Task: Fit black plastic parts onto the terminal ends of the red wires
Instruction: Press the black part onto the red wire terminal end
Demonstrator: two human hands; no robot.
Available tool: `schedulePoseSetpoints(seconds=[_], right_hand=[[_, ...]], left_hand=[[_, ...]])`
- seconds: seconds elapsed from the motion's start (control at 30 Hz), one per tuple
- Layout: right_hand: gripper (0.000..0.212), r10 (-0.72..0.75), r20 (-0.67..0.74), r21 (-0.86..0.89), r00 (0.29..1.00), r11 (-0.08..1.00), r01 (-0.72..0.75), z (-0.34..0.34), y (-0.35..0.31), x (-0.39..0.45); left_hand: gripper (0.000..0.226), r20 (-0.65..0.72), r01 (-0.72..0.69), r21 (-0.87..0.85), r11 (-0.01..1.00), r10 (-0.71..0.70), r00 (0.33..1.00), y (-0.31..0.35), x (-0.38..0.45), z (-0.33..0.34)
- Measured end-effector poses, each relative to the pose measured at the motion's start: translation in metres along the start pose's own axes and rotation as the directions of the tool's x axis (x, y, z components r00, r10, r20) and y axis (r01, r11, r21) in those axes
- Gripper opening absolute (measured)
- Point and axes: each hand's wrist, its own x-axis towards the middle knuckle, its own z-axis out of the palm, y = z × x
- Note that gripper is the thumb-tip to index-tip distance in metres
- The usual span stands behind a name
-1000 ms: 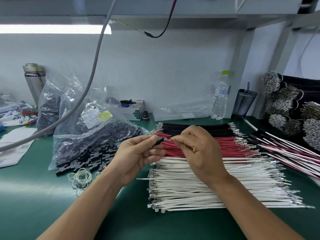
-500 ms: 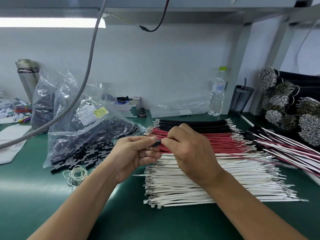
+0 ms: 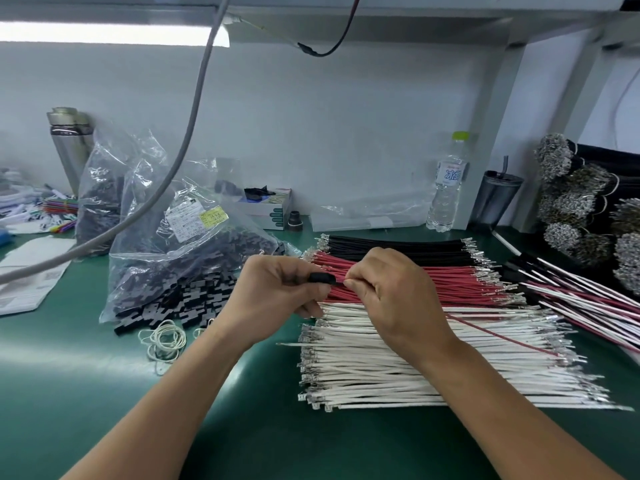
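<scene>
Black part (image 3: pixel 322 278): pinched in left hand (image 3: pixel 277 299), held above the red wires (image 3: pixel 433 282). Red wire (image 3: pixel 498 336): pinched at near end by right hand (image 3: pixel 391 299), meeting the part, trailing right over white wires (image 3: pixel 415 368). Bag (image 3: pixel 180 258) of parts: left, on mat (image 3: pixel 86 393).

The right hand (image 3: pixel 388 296) covered the near end of the red wire (image 3: pixel 498 336), so its terminal could not be seen. Only a sliver of the black plastic part (image 3: pixel 322 278) showed between the fingers of the left hand (image 3: pixel 277 299). The flask (image 3: pixel 69 143) stood blurred behind a plastic bag (image 3: pixel 180 244), whose label (image 3: pixel 195 221) was too small to read.
</scene>
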Motion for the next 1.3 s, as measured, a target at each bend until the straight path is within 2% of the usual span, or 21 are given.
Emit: schedulePoseSetpoints(seconds=[0.1, 0.23, 0.3, 0.37, 0.43, 0.5, 0.6, 0.97, 1.1, 1.17, 1.23, 1.3], right_hand=[[0.009, -0.028, 0.005, 0.011, 1.0, 1.0, 0.028, -0.001, -0.001, -0.001], [0.011, 0.055, -0.004, -0.024, 0.998, 0.998, -0.055, -0.013, 0.002, -0.001], [0.008, 0.021, -0.077, -0.099, 0.997, 0.995, -0.028, -0.02, -0.006, 0.001], [0.01, -0.029, -0.073, -0.084, 0.997, 0.996, 0.023, -0.022, -0.023, 0.004], [0.013, -0.069, 0.091, -0.018, 0.993, 0.997, 0.071, -0.017, -0.044, 0.005], [0.019, -0.07, 0.292, -0.034, 0.954, 0.996, 0.083, -0.006, -0.058, 0.004], [0.021, 0.006, 0.416, -0.099, 0.909, 0.994, 0.039, 0.005, -0.064, 0.003], [0.004, 0.159, 0.385, 0.053, 0.909, 0.98, -0.194, 0.001, -0.05, 0.009], [0.017, 0.085, 0.452, -0.024, 0.888, 0.996, -0.084, 0.006, -0.061, 0.007], [0.014, 0.062, 0.412, -0.094, 0.909, 0.995, -0.026, 0.012, -0.069, 0.006], [0.011, 0.081, 0.336, -0.101, 0.938, 0.994, -0.049, 0.014, -0.071, 0.008], [0.012, 0.092, 0.332, -0.096, 0.939, 0.993, -0.064, 0.015, -0.069, 0.009]], left_hand=[[0.013, 0.012, 0.002, 0.001, 1.0, -0.002, 1.0, -0.001, 0.0, -0.002], [0.012, -0.008, 0.001, -0.015, 1.0, -0.001, 1.0, -0.001, 0.001, 0.002], [0.012, -0.029, 0.014, -0.018, 1.0, -0.014, 0.999, -0.002, 0.002, 0.0], [0.012, -0.059, 0.031, 0.007, 0.999, -0.03, 0.998, -0.006, 0.003, -0.003], [0.012, -0.104, 0.039, 0.003, 0.999, -0.038, 0.994, -0.009, 0.003, -0.007], [0.013, -0.132, 0.044, 0.002, 0.999, -0.043, 0.99, -0.011, 0.004, -0.007], [0.011, -0.133, 0.048, -0.004, 0.999, -0.048, 0.99, -0.012, 0.005, -0.005], [0.011, -0.061, 0.076, -0.066, 0.995, -0.08, 0.995, -0.018, 0.005, -0.008], [0.009, -0.089, 0.106, -0.093, 0.99, -0.115, 0.989, -0.019, 0.007, -0.007], [0.012, -0.101, 0.104, -0.091, 0.99, -0.113, 0.988, -0.018, 0.007, -0.005], [0.015, -0.099, 0.104, -0.117, 0.988, -0.116, 0.988, -0.018, 0.006, -0.005], [0.015, -0.098, 0.106, -0.128, 0.986, -0.119, 0.988, -0.017, 0.006, -0.006]])
